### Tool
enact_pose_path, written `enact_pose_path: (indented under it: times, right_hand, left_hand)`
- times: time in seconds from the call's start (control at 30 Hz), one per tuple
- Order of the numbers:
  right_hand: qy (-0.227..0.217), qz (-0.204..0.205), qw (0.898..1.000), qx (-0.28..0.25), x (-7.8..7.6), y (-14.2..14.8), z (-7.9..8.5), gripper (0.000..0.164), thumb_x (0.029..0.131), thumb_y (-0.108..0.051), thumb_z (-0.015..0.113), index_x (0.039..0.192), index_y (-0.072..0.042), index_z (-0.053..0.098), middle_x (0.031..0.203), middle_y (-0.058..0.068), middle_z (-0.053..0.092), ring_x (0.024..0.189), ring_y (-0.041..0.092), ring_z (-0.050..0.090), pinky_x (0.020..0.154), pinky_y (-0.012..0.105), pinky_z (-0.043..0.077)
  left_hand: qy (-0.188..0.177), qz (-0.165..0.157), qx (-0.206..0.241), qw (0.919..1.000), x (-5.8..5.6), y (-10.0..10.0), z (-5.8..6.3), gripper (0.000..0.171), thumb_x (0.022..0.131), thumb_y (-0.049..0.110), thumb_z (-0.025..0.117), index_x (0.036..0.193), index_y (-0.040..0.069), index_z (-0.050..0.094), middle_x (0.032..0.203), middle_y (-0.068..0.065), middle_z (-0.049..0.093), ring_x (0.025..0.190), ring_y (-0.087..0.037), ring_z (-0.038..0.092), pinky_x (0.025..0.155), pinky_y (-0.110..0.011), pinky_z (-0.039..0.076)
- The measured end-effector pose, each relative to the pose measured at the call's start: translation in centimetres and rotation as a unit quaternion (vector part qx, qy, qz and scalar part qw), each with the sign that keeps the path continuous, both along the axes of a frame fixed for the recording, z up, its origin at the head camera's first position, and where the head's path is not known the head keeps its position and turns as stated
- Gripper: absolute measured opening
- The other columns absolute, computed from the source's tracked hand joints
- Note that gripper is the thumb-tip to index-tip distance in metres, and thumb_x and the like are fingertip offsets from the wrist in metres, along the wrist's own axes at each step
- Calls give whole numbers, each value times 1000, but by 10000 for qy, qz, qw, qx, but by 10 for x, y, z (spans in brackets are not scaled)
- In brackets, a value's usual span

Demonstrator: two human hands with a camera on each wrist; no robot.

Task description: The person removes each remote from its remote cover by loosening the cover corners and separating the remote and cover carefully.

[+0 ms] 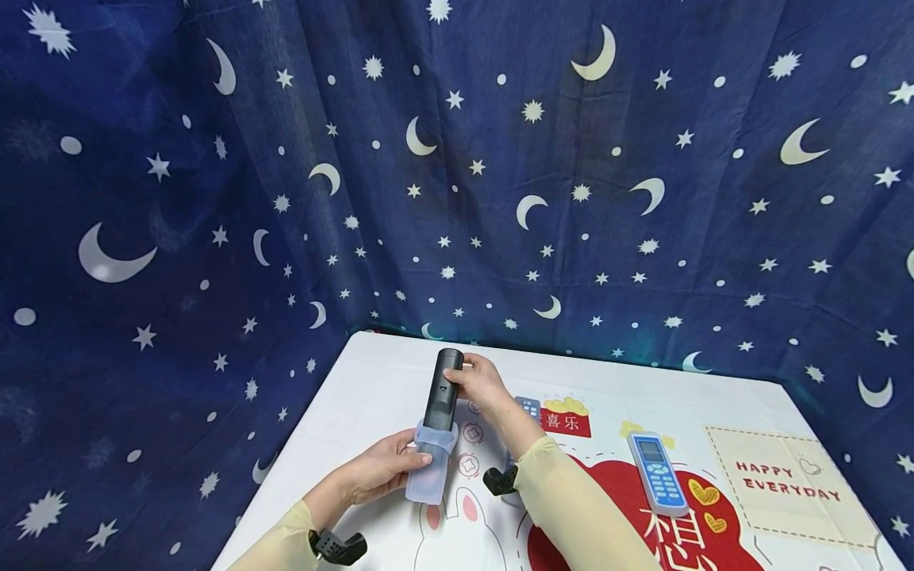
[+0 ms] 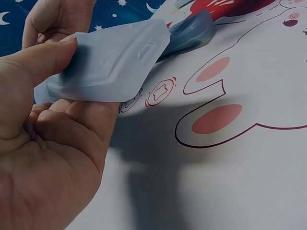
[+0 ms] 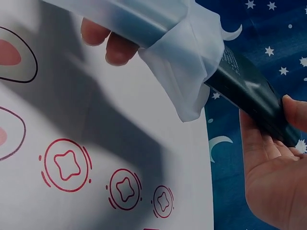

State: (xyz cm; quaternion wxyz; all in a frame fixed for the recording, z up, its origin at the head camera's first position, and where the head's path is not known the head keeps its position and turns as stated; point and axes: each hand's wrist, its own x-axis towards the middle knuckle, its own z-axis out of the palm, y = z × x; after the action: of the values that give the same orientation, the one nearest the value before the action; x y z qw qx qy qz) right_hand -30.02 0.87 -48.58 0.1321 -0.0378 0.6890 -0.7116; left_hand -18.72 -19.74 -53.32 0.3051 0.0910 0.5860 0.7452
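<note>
A black remote control [image 1: 443, 392] is partly inside a translucent silicone sleeve [image 1: 428, 474], its far end sticking out. My left hand [image 1: 382, 468] pinches the sleeve between thumb and fingers, held above the table. The thumb lies on top of the sleeve [image 2: 110, 62] in the left wrist view. My right hand [image 1: 484, 385] grips the bare upper end of the remote, as the right wrist view also shows with the black remote [image 3: 254, 91] between thumb and fingers. Around the remote, the sleeve's mouth [image 3: 192, 62] is folded outward.
A blue-covered remote [image 1: 658, 474] lies on the right of the white table [image 1: 343, 396]. Another blue-covered remote [image 1: 528, 408] lies partly hidden behind the right forearm. The printed tablecloth meets a dark blue star-and-moon curtain [image 1: 500, 198] at the back.
</note>
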Motion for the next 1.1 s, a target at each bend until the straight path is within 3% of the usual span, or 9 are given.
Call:
enact_pose_path:
  times: [0.13, 0.3, 0.4, 1.1]
  right_hand:
    - [30, 28, 10000, 16, 1, -1, 0, 47, 93, -7, 72, 135, 6, 54, 108, 20, 71, 83, 24, 73, 78, 39, 61]
    - [44, 67, 10000, 29, 6, -2, 5, 46, 94, -8, 71, 136, 3, 53, 111, 19, 71, 85, 24, 73, 79, 39, 61]
    - [40, 29, 10000, -32, 7, -2, 8, 44, 95, -8, 70, 135, 3, 54, 111, 19, 71, 86, 24, 73, 81, 40, 60]
    - [85, 59, 9999, -44, 12, -1, 6, 48, 95, -11, 71, 137, 4, 54, 113, 19, 70, 91, 24, 73, 84, 41, 60]
  left_hand:
    - [-9, 58, -240, 9997, -1, -1, 0, 62, 102, 11, 61, 154, -5, 31, 123, -14, 66, 106, -24, 68, 91, -37, 56]
    - [27, 411, -644, 9971, -5, 1, 2, 63, 101, 20, 65, 151, -6, 37, 119, -13, 67, 102, -22, 68, 88, -35, 57]
    - [-8, 521, -662, 9964, -8, 3, 3, 64, 101, 22, 66, 152, -3, 37, 119, -13, 68, 102, -22, 68, 86, -36, 57]
    - [223, 144, -451, 9986, -6, 5, 6, 84, 99, 10, 66, 164, 14, 15, 128, -17, 66, 109, -27, 66, 88, -43, 56]
